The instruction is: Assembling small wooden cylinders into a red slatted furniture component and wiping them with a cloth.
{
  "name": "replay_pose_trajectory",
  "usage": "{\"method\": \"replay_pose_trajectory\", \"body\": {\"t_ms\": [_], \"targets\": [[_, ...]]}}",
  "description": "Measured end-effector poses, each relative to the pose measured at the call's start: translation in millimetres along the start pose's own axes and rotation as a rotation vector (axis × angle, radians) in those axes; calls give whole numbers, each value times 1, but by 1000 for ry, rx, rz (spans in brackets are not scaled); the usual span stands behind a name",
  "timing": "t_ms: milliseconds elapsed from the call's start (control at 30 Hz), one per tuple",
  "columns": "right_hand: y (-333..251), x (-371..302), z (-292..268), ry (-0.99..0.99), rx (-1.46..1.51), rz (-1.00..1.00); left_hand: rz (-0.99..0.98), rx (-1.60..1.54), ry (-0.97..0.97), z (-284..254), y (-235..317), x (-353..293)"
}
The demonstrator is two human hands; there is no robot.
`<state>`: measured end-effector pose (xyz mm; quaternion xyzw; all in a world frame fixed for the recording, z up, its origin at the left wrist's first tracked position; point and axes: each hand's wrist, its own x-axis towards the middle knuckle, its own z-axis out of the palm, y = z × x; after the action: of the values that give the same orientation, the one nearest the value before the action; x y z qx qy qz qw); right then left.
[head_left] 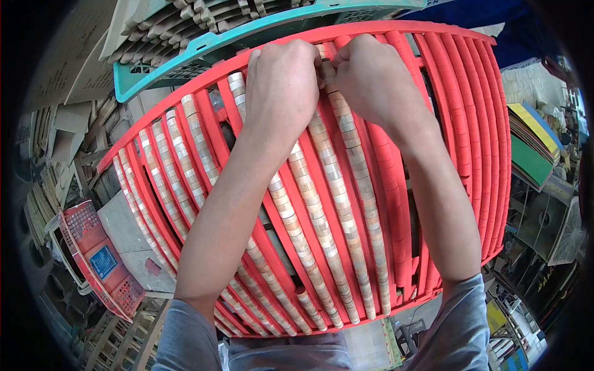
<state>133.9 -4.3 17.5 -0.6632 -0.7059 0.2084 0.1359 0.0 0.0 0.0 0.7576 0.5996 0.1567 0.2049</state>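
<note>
A large red slatted rack [396, 27] lies before me. Its grooves hold long rows of small pale wooden cylinders [322, 213], set end to end. At the far edge, my left hand [283, 83] is closed, its fingertips mostly hidden behind its own back, over the upper end of a row. Close beside it on the right, my right hand [370, 77] is closed in a pinch at the top of the neighbouring row. Whatever is between the fingers of either hand is hidden. On the rack's right side, the segmented rows [463, 114] are red.
Beyond the far edge stands a teal plastic crate [207, 44] beside stacked wooden strips [179, 28]. A red plastic basket [102, 263] sits at the left. Coloured boards [529, 154] lean at the right. Cardboard [68, 46] and wood scraps lie at the upper left.
</note>
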Motion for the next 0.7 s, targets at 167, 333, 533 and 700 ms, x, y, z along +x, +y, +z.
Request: {"method": "replay_pose_trajectory", "body": {"t_ms": [167, 333, 533, 700], "targets": [[5, 3, -8, -151, 12, 104, 25, -68, -8, 0, -2, -1], [1, -1, -13, -160, 71, 109, -20, -35, -53, -2, -2, 5], [3, -4, -11, -133, 120, 103, -47, -52, -67, -3, -1, 5], [10, -6, -1, -31, 166, 86, -27, -25, -57, -2, -1, 5]]}}
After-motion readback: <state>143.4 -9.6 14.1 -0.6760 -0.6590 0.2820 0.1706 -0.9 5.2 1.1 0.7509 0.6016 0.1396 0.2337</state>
